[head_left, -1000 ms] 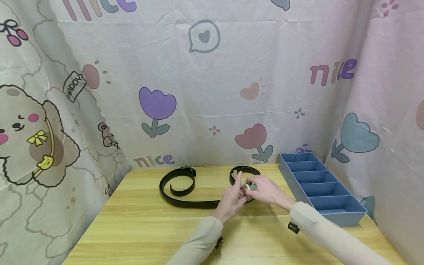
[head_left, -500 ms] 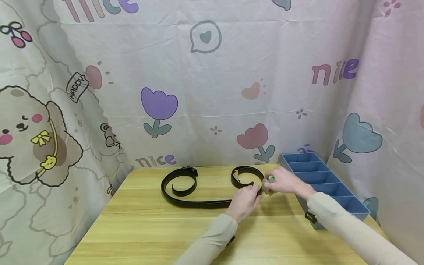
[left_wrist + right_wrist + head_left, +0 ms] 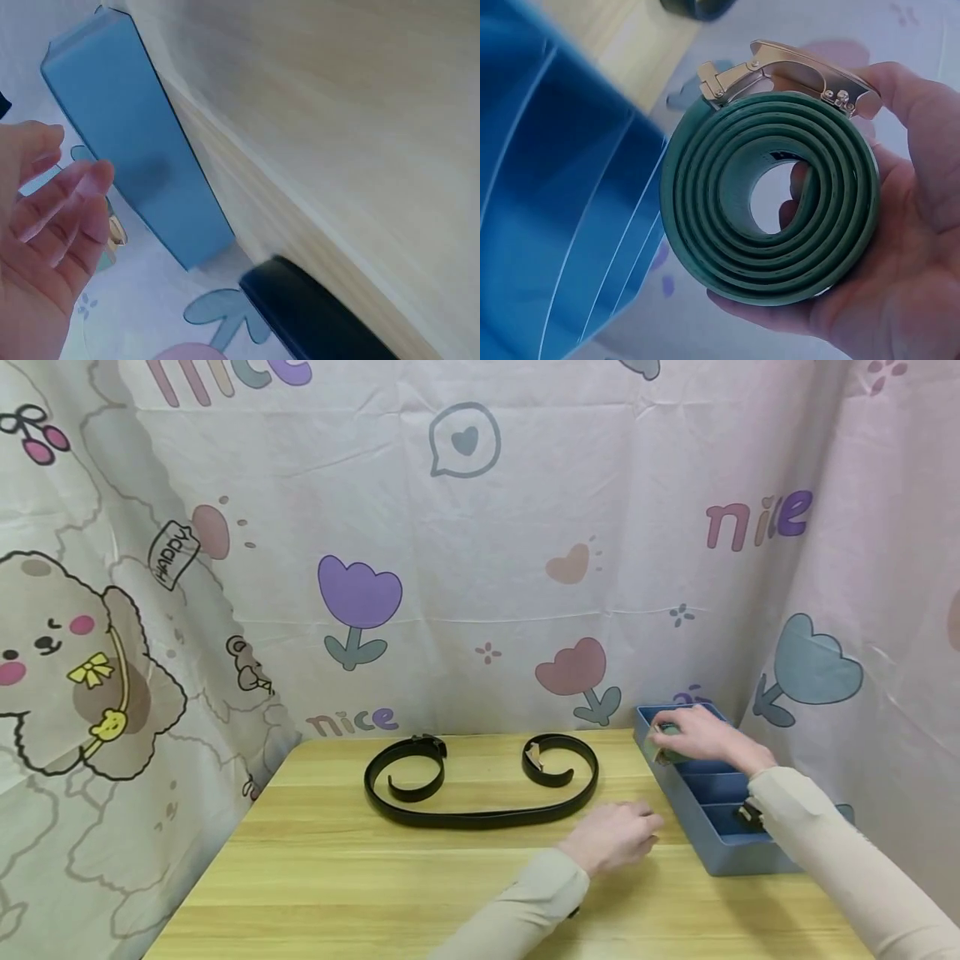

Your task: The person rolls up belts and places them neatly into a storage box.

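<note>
A green belt [image 3: 686, 172], rolled into a tight coil with a gold buckle [image 3: 799, 67] on its outside, is in my right hand [image 3: 701, 735]. Thumb and fingers grip the coil, which is over the far part of the blue divided box [image 3: 686, 810]. My left hand [image 3: 615, 835] hovers above the table in front of the box, its fingers loosely bent and holding nothing, as the left wrist view also shows. A black belt [image 3: 480, 820] stands on edge on the table, both ends curled inward, to the left of my hands.
The box has several compartments in a row and stands at the table's right edge. Patterned cloth [image 3: 465, 552] hangs behind and on both sides of the wooden table [image 3: 322, 877]. A blurred black shape [image 3: 315, 307] shows low in the left wrist view.
My right hand has carried the rolled green belt rightward from beside the black belt to over the box. My left hand has left the black belt, moving right and nearer.
</note>
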A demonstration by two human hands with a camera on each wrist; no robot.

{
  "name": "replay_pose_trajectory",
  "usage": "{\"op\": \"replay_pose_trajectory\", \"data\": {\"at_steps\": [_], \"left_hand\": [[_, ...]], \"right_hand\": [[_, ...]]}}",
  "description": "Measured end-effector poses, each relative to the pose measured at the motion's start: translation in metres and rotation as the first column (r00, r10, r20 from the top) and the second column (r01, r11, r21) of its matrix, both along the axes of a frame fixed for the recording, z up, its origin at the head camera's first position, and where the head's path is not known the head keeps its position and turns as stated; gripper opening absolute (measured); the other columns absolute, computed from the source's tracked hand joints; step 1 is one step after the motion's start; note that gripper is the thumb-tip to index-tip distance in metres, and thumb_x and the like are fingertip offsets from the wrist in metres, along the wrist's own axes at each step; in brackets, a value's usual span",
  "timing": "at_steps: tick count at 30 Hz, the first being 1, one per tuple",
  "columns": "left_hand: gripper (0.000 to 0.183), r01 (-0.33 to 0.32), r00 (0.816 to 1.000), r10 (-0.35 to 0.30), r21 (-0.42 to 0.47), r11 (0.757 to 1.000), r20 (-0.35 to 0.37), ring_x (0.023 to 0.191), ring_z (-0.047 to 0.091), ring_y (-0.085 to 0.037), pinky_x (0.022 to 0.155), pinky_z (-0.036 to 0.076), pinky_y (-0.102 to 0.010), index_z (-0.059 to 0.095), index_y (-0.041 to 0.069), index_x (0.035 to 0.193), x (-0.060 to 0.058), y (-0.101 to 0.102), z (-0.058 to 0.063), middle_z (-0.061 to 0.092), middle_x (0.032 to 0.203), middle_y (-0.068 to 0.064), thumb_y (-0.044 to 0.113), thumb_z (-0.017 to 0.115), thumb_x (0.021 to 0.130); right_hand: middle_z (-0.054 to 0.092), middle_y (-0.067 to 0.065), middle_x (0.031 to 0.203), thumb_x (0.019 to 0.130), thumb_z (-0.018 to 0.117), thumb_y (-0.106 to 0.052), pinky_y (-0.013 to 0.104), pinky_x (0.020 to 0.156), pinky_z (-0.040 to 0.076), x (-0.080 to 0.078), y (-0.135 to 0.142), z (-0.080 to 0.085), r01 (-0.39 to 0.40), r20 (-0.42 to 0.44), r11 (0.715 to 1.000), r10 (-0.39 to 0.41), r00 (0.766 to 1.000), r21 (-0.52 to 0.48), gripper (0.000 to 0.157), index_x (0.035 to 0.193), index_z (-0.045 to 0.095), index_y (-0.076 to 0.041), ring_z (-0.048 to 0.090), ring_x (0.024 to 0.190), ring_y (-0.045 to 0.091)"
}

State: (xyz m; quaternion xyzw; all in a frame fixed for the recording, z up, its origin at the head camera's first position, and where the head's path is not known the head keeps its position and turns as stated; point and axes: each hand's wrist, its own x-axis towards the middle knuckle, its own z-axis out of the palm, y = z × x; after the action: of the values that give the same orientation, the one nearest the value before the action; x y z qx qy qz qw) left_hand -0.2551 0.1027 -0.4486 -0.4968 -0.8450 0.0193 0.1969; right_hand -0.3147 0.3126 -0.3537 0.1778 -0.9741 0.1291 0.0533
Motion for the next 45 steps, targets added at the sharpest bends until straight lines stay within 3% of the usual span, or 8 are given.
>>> {"op": "replay_pose_trajectory", "data": {"at_steps": [4,11,19,28,33,38,40,45], "left_hand": [[0.037,-0.004,1.000,0.004,-0.022,1.000,0.003,0.112,0.060,-0.001,0.086,0.050,-0.015,0.055,0.033,0.132,0.007,0.015,0.005,0.057,0.131,0.015,0.036,0.062,0.095],[0.060,0.014,0.998,-0.003,-0.179,0.984,0.061,0.134,0.044,-0.005,0.110,0.033,-0.018,0.027,0.031,0.154,0.018,0.034,0.000,0.027,0.159,0.014,0.034,0.053,0.099],[0.061,0.031,0.997,-0.012,-0.248,0.968,0.081,0.144,0.022,0.004,0.116,0.022,-0.017,0.021,0.033,0.156,0.026,0.043,-0.004,0.015,0.163,0.017,0.037,0.049,0.101],[0.061,0.034,0.989,0.004,-0.261,0.965,0.145,0.140,0.029,0.007,0.113,0.023,-0.014,0.021,0.037,0.155,0.030,0.043,0.000,0.013,0.162,0.019,0.037,0.050,0.101],[0.062,0.028,0.982,0.020,-0.249,0.968,0.188,0.137,0.034,0.009,0.112,0.024,-0.013,0.020,0.038,0.155,0.031,0.042,0.003,0.012,0.162,0.020,0.036,0.051,0.101],[0.062,0.019,0.977,0.035,-0.250,0.968,0.210,0.138,0.033,0.007,0.113,0.024,-0.014,0.018,0.040,0.155,0.031,0.041,0.002,0.009,0.162,0.022,0.034,0.049,0.101],[0.062,0.022,0.979,0.030,-0.253,0.967,0.200,0.139,0.031,0.006,0.114,0.023,-0.015,0.018,0.039,0.155,0.031,0.041,0.002,0.008,0.162,0.021,0.035,0.049,0.101],[0.062,0.017,0.986,0.025,-0.253,0.967,0.164,0.143,0.030,0.000,0.115,0.025,-0.020,0.019,0.039,0.155,0.031,0.041,0.000,0.010,0.162,0.021,0.037,0.049,0.101]], "right_hand": [[0.067,0.019,0.111,0.095,0.060,-0.036,0.055,0.081,0.051,0.000,0.020,0.003,0.049,0.037,0.999,-0.048,0.998,-0.017,0.041,0.118,0.065,-0.002,0.060,0.094,0.031],[0.064,0.017,0.106,0.095,0.059,-0.039,0.060,0.086,0.050,-0.005,0.041,-0.004,0.094,0.155,0.995,-0.097,0.983,0.021,0.043,0.117,0.062,-0.003,0.058,0.091,0.030],[0.067,0.010,0.099,0.093,0.063,-0.031,0.048,0.078,0.054,-0.020,0.044,-0.021,0.074,0.246,0.994,-0.093,0.965,0.084,0.030,0.107,0.066,-0.005,0.058,0.084,0.023],[0.066,0.007,0.101,0.096,0.060,-0.031,0.047,0.082,0.051,-0.030,0.051,-0.047,0.068,0.377,0.996,-0.084,0.922,0.057,0.035,0.115,0.068,-0.003,0.057,0.087,0.022],[0.065,0.017,0.112,0.099,0.054,-0.038,0.057,0.091,0.048,-0.028,0.052,-0.051,0.077,0.374,0.996,-0.089,0.923,0.047,0.047,0.124,0.063,0.001,0.059,0.097,0.032],[0.049,0.035,0.135,0.103,0.040,-0.048,0.068,0.099,0.038,-0.022,0.052,-0.050,0.137,0.342,0.990,-0.135,0.930,0.019,0.066,0.133,0.052,0.009,0.048,0.119,0.052],[0.052,0.034,0.132,0.104,0.040,-0.045,0.067,0.097,0.040,-0.021,0.053,-0.050,0.143,0.309,0.990,-0.139,0.941,0.007,0.061,0.131,0.055,0.008,0.052,0.115,0.050],[0.067,0.014,0.096,0.102,0.051,-0.029,0.046,0.078,0.054,-0.023,0.056,-0.052,0.093,0.209,0.995,-0.084,0.974,-0.034,0.036,0.113,0.067,0.002,0.060,0.081,0.024]]}}
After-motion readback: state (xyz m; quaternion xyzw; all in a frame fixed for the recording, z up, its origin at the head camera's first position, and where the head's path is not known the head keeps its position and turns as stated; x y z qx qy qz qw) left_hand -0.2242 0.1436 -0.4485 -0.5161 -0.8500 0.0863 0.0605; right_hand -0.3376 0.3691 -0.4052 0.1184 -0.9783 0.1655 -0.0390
